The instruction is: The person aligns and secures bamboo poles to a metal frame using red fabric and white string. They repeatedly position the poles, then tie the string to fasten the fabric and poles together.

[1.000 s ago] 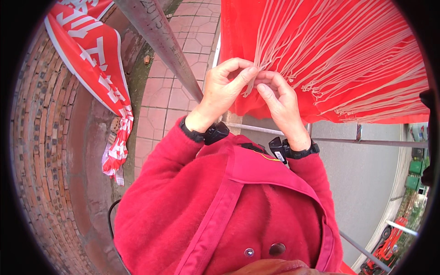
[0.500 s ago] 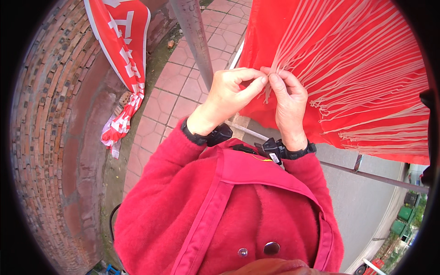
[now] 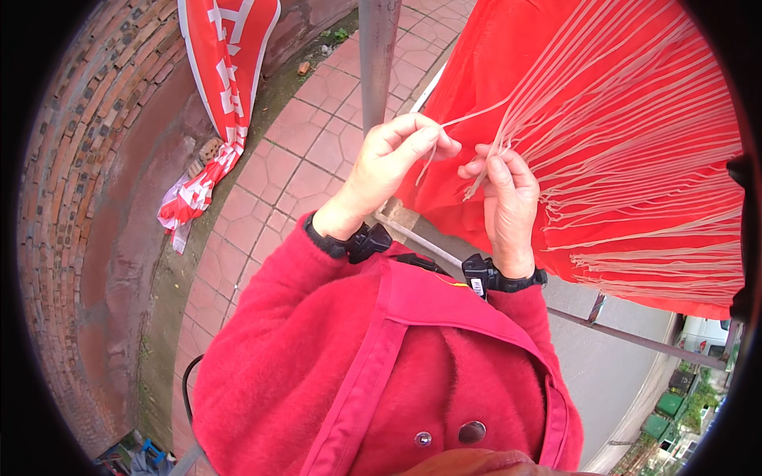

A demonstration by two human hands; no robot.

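Many long pale strands [image 3: 635, 159] lie fanned across a red cloth [image 3: 468, 87] that hangs at the upper right. My left hand [image 3: 386, 163] pinches one pale strand [image 3: 476, 116], drawn out to the left of the others, with its loose end dangling below the fingers. A short gap to the right, my right hand [image 3: 509, 194] is closed on a gathered bunch of strands [image 3: 500, 143] between thumb and fingers. The tips of that bunch poke out beneath its fingertips. Both wrists wear black straps.
A grey metal pole [image 3: 378, 63] stands just beyond my left hand. A red and white banner [image 3: 226, 95] hangs knotted by the brick wall [image 3: 71, 190] at left. Pink paving [image 3: 294, 170] runs below; a horizontal bar [image 3: 635, 337] crosses at right.
The hands were together at the strands and are now apart. My left hand has drawn a single strand out to the left; my right hand has shifted slightly down, keeping the bunch.
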